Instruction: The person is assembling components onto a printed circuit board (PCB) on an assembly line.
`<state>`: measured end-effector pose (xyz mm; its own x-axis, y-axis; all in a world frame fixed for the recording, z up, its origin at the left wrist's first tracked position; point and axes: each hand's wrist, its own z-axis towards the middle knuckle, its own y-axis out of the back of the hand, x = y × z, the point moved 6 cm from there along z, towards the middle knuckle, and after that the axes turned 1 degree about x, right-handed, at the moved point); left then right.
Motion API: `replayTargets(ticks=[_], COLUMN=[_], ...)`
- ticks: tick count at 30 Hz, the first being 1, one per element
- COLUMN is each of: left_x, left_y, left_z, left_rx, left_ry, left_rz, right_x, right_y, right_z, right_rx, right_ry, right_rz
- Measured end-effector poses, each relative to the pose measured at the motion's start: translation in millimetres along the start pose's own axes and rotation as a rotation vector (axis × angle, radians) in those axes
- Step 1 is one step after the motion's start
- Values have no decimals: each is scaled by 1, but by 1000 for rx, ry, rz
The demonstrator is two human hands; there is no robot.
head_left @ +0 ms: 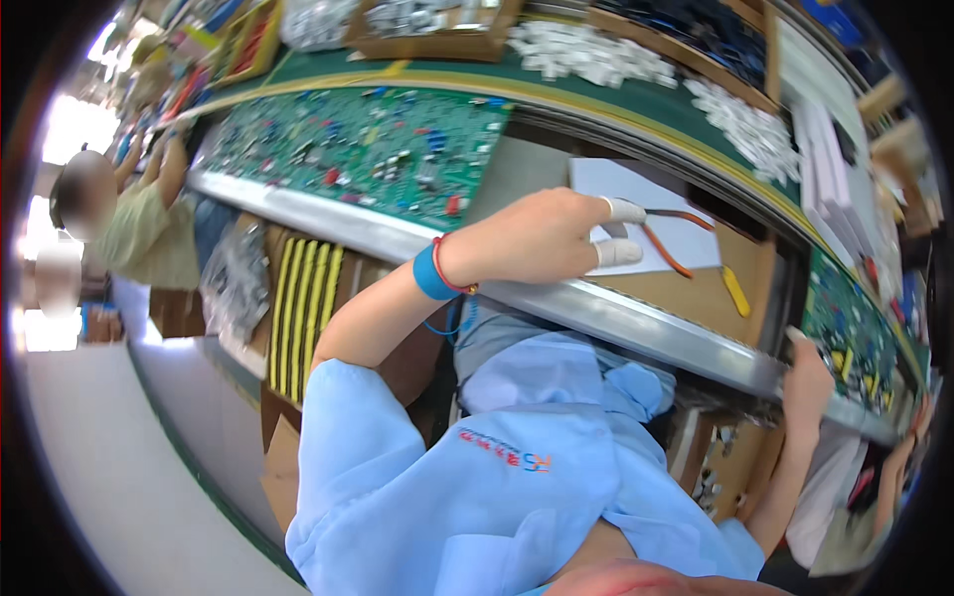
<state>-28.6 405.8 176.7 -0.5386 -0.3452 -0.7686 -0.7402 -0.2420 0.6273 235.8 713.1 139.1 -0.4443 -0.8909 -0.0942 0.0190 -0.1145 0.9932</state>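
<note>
Head view: left hand (556,236) just beside orange-handled pliers (686,216).

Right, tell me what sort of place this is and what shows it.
Most likely an electronics assembly line: there are green circuit boards crowded with components, orange-handled pliers right by the left hand, and boxes of loose parts beyond.

Orange-handled pliers (686,216), handles spread apart, over white paper (618,181).
</note>
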Motion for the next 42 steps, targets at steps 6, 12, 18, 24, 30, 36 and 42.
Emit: replayTargets(ticks=[6,12,18,24,30,36,42], left_x=[69,175,247,233,199,125,71], left_y=[114,190,196,190,164,107,58], left_z=[-70,-108,-102,-107,-84,-42,-1], left_rx=[-644,-742,-561,-525,-493,-412,-357], left_ry=[136,549,669,704,551,325,71], left_rz=[384,988,1028,978,816,625,626], right_x=[-67,-113,-90,20,84,81,66], right_y=[-16,-34,-14,35,38,9,3], right_z=[3,8,22,83,150,202,216], right_rx=[110,76,251,95,-202,-192,-95], right_ry=[-153,-185,-159,-15,136,141,169], right_rz=[-100,-218,-246,-79,150,250,454])
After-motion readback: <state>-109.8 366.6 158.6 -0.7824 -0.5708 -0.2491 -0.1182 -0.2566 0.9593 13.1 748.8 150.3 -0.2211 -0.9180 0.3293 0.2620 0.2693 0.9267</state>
